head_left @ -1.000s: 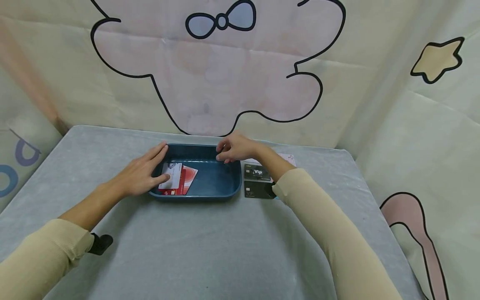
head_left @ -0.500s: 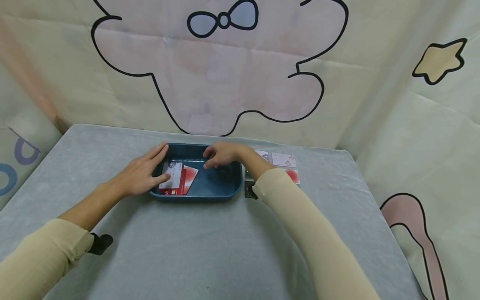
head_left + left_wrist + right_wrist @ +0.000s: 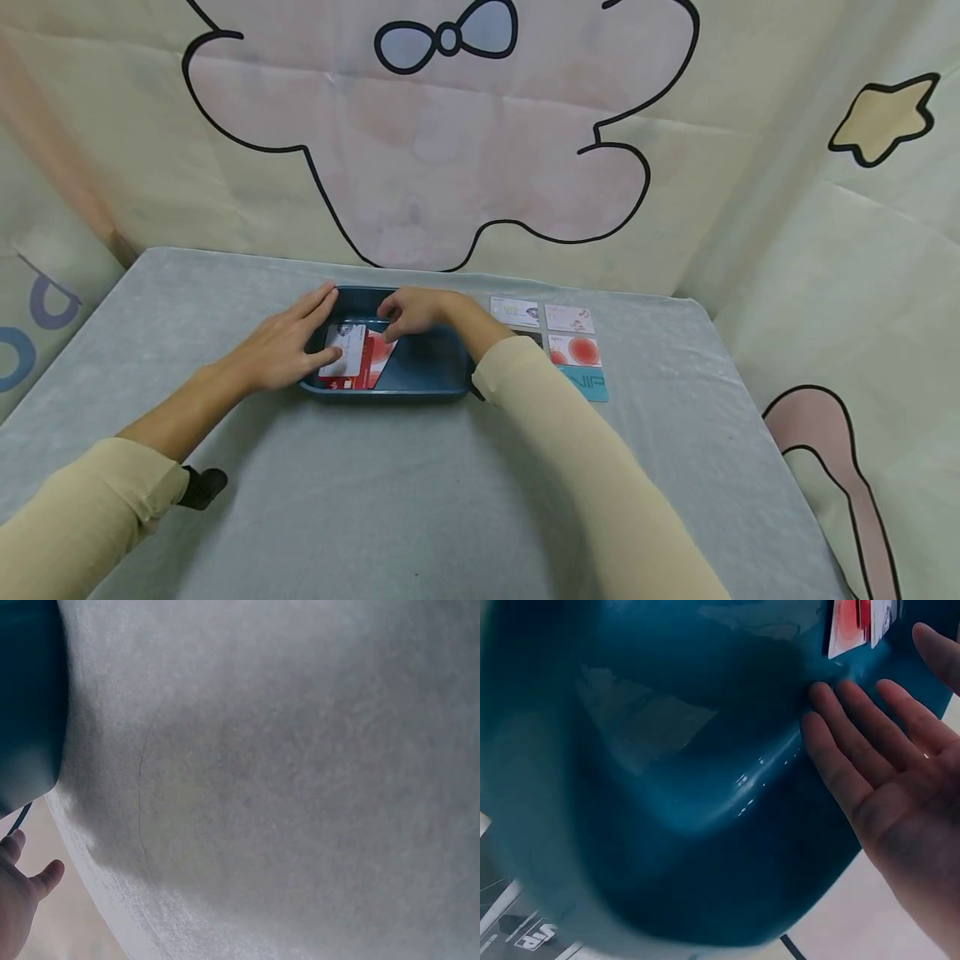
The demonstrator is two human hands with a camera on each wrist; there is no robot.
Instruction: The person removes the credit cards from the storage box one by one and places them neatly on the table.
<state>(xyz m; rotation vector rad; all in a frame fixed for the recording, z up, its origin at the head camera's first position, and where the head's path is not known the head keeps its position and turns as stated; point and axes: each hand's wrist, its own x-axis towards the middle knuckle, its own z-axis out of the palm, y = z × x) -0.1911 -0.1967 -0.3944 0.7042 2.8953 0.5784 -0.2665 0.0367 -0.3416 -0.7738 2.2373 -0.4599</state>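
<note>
While the glossy, round-cornered blue tray (image 3: pixel 420 367) sits on the grey felt-like table (image 3: pixel 375 500), both hands work inside its left end. The left hand (image 3: pixel 281 346) lies flat with straight fingers over the tray's left rim, its thumb pressing a white card (image 3: pixel 343 350) stacked on red cards (image 3: pixel 371 362). The right hand (image 3: pixel 412 312) reaches in over the far rim, fingers relaxed, apparently holding nothing. Right of the tray, flat rectangular cards (image 3: pixel 573 346) lie in rows. Near the tray's front edge the cloth is bare.
</note>
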